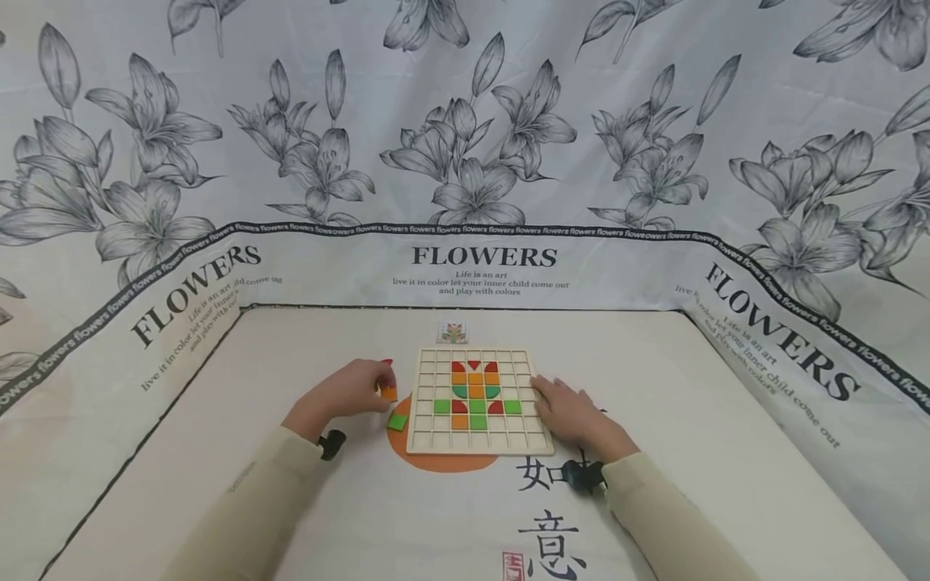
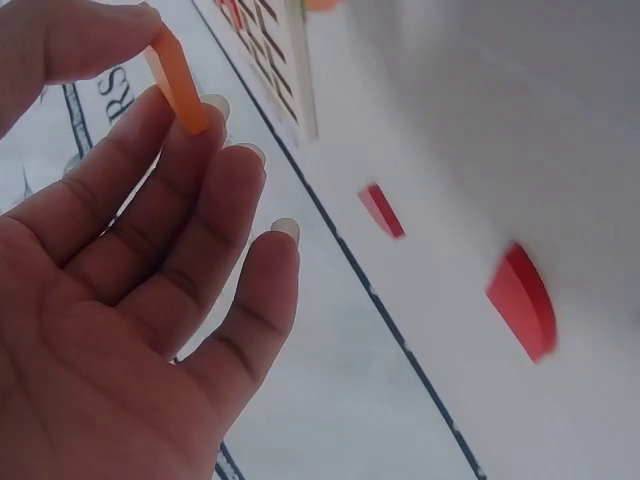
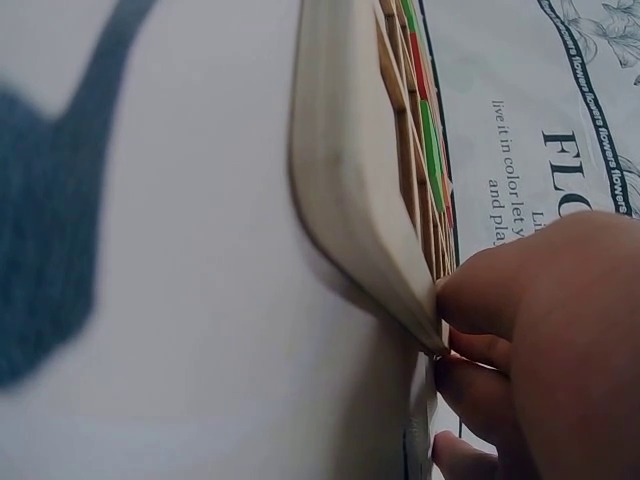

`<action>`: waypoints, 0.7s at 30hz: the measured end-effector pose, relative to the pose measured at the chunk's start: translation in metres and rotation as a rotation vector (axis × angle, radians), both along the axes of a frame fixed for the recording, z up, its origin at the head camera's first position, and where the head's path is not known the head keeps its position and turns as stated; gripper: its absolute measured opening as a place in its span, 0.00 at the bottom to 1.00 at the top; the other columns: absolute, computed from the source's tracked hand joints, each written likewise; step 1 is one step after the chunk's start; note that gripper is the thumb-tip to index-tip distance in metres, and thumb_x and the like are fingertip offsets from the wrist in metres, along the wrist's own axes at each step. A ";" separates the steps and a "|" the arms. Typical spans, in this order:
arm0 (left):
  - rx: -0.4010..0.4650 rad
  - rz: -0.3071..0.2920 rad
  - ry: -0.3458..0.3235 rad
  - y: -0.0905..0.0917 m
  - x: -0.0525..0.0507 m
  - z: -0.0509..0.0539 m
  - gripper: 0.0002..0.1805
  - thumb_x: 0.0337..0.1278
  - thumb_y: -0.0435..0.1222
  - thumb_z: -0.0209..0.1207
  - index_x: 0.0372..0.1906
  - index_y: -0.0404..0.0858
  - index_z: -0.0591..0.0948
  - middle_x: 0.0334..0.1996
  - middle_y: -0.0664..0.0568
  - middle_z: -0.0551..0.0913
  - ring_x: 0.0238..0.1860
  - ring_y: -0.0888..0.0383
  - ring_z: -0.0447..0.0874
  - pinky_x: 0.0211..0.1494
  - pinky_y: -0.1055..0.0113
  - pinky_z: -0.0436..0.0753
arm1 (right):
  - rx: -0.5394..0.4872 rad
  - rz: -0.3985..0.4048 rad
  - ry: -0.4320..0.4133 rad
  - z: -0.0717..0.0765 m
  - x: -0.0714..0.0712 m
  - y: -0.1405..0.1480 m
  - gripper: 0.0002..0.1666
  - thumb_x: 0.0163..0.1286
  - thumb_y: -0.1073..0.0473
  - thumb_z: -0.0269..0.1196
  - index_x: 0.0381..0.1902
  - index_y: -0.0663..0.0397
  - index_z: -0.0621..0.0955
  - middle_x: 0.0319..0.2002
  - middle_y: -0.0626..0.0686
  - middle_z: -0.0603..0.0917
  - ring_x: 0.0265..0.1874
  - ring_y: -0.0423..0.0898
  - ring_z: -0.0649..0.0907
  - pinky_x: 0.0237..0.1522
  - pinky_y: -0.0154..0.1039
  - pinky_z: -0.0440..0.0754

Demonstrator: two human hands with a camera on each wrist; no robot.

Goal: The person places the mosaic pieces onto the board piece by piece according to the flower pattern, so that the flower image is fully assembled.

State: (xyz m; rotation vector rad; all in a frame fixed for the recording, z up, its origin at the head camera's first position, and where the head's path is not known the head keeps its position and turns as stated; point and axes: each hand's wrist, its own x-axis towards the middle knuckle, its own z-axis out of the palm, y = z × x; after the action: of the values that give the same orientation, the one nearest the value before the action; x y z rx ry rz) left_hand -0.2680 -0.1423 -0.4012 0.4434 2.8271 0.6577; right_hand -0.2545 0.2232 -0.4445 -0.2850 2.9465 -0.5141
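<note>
My left hand [image 1: 341, 397] pinches an orange square tile [image 2: 178, 85] between thumb and fingers, just left of the wooden grid board [image 1: 427, 379]. In the left wrist view the tile stands edge-on at the fingertips. On the board, red, orange, green and teal tiles form a flower-like pattern in the middle columns. The right hand [image 1: 574, 413] holds the board's right edge; in the right wrist view thumb and fingers grip the wooden rim [image 3: 350, 170] near a corner. A loose green tile [image 1: 397, 421] lies by the board's left edge, below the left hand.
Two red curved tiles [image 2: 522, 305] lie on the white cloth in the left wrist view. A small picture card [image 1: 453, 332] with a similar flower pattern lies behind the board. The cloth bears an orange printed circle [image 1: 450, 463] and black characters. Flower-printed fabric walls [image 1: 479, 266] surround the table.
</note>
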 end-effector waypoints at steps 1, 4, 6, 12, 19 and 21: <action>0.003 -0.005 -0.002 0.004 -0.001 0.000 0.11 0.47 0.38 0.68 0.38 0.44 0.81 0.34 0.55 0.79 0.37 0.56 0.75 0.38 0.66 0.78 | 0.001 -0.001 0.002 0.000 0.000 0.000 0.30 0.77 0.51 0.42 0.74 0.52 0.61 0.74 0.56 0.60 0.74 0.63 0.56 0.70 0.68 0.48; 0.010 -0.032 -0.007 0.016 -0.002 0.001 0.13 0.46 0.39 0.69 0.38 0.44 0.80 0.34 0.55 0.79 0.38 0.56 0.74 0.40 0.65 0.78 | 0.004 -0.001 0.003 0.001 0.000 -0.001 0.30 0.77 0.50 0.42 0.74 0.52 0.61 0.74 0.56 0.61 0.74 0.63 0.56 0.70 0.68 0.48; 0.011 -0.040 -0.010 0.024 -0.002 0.001 0.14 0.46 0.39 0.69 0.39 0.44 0.81 0.34 0.55 0.78 0.40 0.56 0.73 0.41 0.65 0.77 | 0.007 -0.003 0.000 0.002 0.001 -0.001 0.30 0.77 0.50 0.42 0.74 0.52 0.61 0.74 0.56 0.61 0.74 0.63 0.56 0.70 0.68 0.48; 0.037 -0.074 -0.037 0.048 0.000 -0.002 0.16 0.47 0.40 0.69 0.43 0.43 0.82 0.36 0.54 0.79 0.41 0.56 0.74 0.41 0.66 0.79 | 0.003 0.002 -0.003 0.003 0.002 0.000 0.31 0.77 0.51 0.44 0.74 0.52 0.61 0.74 0.57 0.61 0.74 0.63 0.56 0.70 0.68 0.49; 0.035 -0.144 -0.034 0.076 0.002 -0.001 0.14 0.49 0.39 0.67 0.43 0.43 0.84 0.36 0.56 0.80 0.41 0.56 0.75 0.46 0.65 0.78 | 0.015 -0.007 -0.020 0.001 0.000 0.001 0.31 0.77 0.49 0.45 0.74 0.50 0.60 0.74 0.56 0.61 0.74 0.62 0.56 0.71 0.65 0.50; 0.029 -0.157 -0.027 0.085 0.003 -0.002 0.12 0.49 0.39 0.68 0.42 0.44 0.84 0.36 0.57 0.81 0.41 0.57 0.75 0.46 0.65 0.78 | 0.021 -0.010 -0.024 0.001 -0.001 0.001 0.32 0.76 0.49 0.45 0.74 0.49 0.60 0.74 0.56 0.62 0.74 0.62 0.56 0.71 0.65 0.50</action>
State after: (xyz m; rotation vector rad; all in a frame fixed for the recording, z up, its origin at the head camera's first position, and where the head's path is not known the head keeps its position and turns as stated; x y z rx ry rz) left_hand -0.2650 -0.0576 -0.4029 0.6483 2.7258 0.6687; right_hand -0.2553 0.2245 -0.4436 -0.2607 2.9300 -0.4840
